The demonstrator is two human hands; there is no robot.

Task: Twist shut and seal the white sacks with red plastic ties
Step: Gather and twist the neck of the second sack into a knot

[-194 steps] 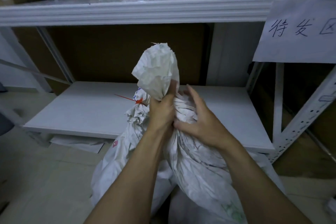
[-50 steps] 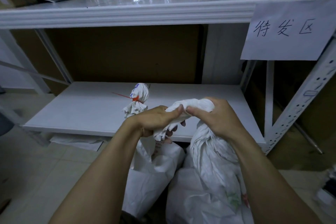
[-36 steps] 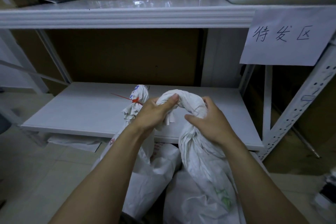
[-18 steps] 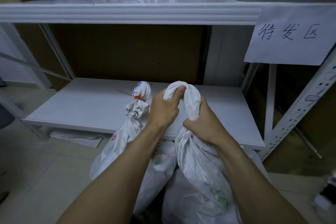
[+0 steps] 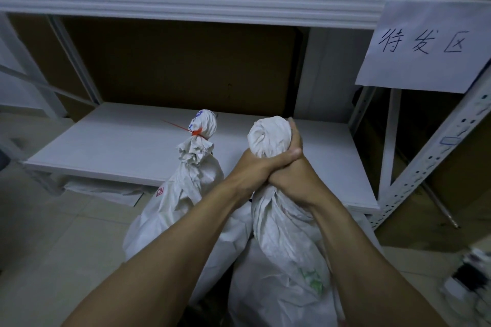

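Already the first sack (image 5: 196,175) wears its red tie (image 5: 196,132); left hand (image 5: 249,167) and right hand (image 5: 297,183) clench the second sack's (image 5: 268,138) twisted, untied neck.

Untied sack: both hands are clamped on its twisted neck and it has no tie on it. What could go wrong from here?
1. The left hand and right hand both grip the untied sack, and no loose tie is in view. Freeing a hand to fetch one may let the twist unwind.
2. The tied sack stands close beside it. Wrestling the neck could knock it or snag its red tie.
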